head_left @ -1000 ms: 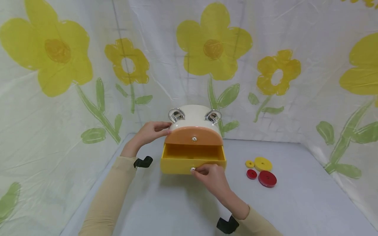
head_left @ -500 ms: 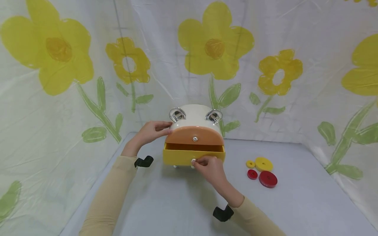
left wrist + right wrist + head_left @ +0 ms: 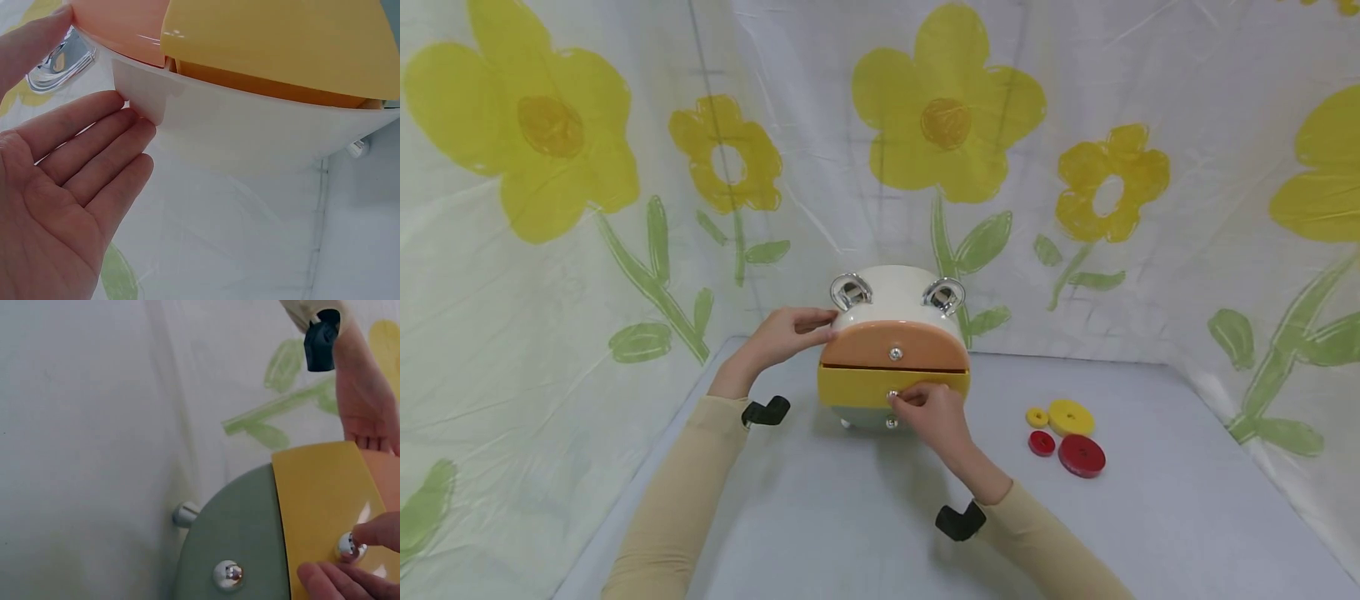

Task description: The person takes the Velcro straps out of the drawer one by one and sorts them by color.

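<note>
While the yellow drawer (image 3: 850, 387) stands slightly out from the white cabinet (image 3: 895, 287) near the middle of the table (image 3: 820, 517), its silver knob (image 3: 350, 547) is pinched between the thumb and curled fingers of the right hand (image 3: 936, 415). Three drawers are counted in all: the yellow one is set between an orange drawer (image 3: 861, 343) above and a green drawer (image 3: 859, 417) below, each fitted with one knob. The cabinet's white side is touched by the fingertips of the left hand (image 3: 786, 333); its four fingers are held nearly straight and close together, the thumb spread apart against the orange drawer's edge, with nothing gripped. Two silver rings (image 3: 851, 292) are mounted on top. To the right, four discs are laid out: two yellow discs (image 3: 1071, 417) and two red discs (image 3: 1082, 456), one large and one small of each.
</note>
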{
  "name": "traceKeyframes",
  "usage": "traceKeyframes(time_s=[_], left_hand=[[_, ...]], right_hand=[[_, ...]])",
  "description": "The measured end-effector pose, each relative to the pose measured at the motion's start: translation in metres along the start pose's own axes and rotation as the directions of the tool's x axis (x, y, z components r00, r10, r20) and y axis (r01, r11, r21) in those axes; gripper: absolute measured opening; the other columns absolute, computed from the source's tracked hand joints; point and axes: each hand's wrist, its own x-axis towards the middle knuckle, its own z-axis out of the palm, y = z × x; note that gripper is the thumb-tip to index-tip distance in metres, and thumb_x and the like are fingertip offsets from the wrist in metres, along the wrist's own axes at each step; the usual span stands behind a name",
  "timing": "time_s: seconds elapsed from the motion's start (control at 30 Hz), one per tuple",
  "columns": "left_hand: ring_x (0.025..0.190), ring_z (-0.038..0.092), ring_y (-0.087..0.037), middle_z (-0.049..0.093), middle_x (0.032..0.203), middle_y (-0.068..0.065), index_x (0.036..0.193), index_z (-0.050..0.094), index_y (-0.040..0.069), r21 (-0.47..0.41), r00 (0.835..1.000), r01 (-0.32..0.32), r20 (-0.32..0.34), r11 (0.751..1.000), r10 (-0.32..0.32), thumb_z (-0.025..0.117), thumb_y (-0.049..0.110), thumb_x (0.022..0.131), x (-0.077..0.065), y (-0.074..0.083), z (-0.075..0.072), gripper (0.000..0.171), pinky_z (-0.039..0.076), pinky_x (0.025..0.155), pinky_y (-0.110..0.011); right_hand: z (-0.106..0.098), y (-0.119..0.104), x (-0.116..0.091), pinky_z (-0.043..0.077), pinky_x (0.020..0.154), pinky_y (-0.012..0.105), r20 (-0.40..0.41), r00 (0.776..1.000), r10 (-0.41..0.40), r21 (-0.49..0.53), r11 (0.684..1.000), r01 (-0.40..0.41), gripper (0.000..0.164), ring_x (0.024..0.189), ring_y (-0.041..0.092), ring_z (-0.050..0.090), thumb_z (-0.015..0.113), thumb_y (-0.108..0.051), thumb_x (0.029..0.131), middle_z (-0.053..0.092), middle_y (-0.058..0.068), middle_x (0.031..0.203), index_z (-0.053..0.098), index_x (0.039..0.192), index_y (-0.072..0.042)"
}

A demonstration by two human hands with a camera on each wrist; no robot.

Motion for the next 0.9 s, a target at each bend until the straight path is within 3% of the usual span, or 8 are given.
traceKeyframes(time_s=[0.53, 0.9], left_hand=[[0.126, 0.052, -0.026, 0.055, 0.138, -0.003, 0.134, 0.056, 0.02, -0.007, 1.0, -0.017, -0.006, 1.0, 0.017, 0.064, 0.051, 0.085, 0.001, -0.001, 0.001, 0.059, 0.044, 0.103, -0.047], [0.133, 0.045, -0.03, 0.05, 0.142, -0.007, 0.138, 0.051, 0.014, -0.002, 0.999, -0.038, -0.009, 0.999, 0.038, 0.063, 0.041, 0.09, -0.007, 0.002, 0.005, 0.056, 0.039, 0.107, -0.048]], right_hand=[[-0.003, -0.001, 0.007, 0.051, 0.057, 0.022, 0.014, 1.0, 0.027, 0.049, 0.998, -0.027, 0.019, 0.06, 0.008, 0.063, 0.073, -0.027, 0.081, 0.07, -0.001, 0.067, 0.074, 0.074, -0.009], [0.002, 0.013, -0.001, 0.055, 0.061, 0.021, -0.008, 1.0, 0.025, 0.12, 0.993, -0.024, 0.019, 0.07, 0.008, 0.065, 0.074, -0.031, 0.082, 0.071, -0.002, 0.078, 0.074, 0.085, -0.012]])
